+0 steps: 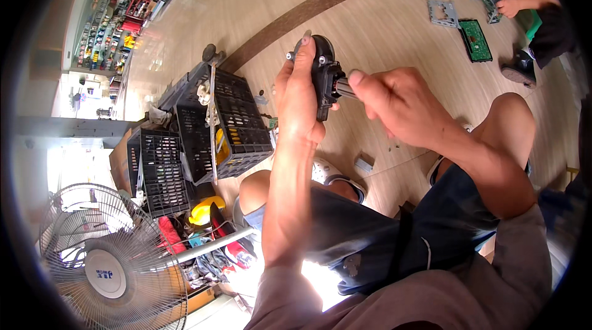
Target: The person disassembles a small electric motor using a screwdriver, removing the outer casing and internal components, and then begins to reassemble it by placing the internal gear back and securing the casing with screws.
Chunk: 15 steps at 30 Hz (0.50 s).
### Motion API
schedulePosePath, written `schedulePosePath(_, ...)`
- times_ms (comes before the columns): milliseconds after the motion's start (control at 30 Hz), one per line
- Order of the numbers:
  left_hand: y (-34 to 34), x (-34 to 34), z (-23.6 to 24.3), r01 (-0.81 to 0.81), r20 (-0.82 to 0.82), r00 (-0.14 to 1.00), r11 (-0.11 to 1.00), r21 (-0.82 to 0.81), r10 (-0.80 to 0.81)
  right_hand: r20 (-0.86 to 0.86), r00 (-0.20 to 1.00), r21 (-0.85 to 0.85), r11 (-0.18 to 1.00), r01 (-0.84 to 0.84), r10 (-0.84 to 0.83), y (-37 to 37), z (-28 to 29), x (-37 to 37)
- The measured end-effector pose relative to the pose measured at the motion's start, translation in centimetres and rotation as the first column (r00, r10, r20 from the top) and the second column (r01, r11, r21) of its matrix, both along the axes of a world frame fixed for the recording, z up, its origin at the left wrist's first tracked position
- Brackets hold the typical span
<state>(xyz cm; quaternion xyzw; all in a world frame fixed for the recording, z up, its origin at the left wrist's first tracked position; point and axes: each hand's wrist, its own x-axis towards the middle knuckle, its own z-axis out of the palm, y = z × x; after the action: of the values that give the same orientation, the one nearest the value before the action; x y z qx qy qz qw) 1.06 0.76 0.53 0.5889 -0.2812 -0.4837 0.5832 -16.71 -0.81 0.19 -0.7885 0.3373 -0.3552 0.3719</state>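
Observation:
My left hand [296, 93] grips a black plastic part [324, 77] upright in the middle of the view, with its thumb along the near face and small metal bushings at its upper edge. My right hand [401, 102], to the right of it, is closed on a narrow metal tool [346, 87], whose end meets a socket-like opening on the part's right side. The tool's handle is hidden in my fingers.
Black plastic crates [240, 136] stand at left, above a wire fan [105, 271] and assorted items. A co-worker's hands [510, 3] hold a metal frame at upper right, near a green circuit board [475, 40]. Stocked shelves [105, 22] are at upper left.

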Motion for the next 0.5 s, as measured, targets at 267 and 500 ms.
schedulePosePath(267,-0.5,0.3,-1.8,0.082,-0.279,0.956,0.996,-0.033,-0.088,0.159,0.986,-0.350,0.931,0.108,-0.055,-0.5,-0.3,-0.1)
schedulePosePath(500,-0.8,0.0,-2.0,0.093,-0.273,0.958,0.996,-0.002,-0.090,0.002,0.996,-0.499,0.863,0.077,-0.088,-0.6,-0.9,-0.7)
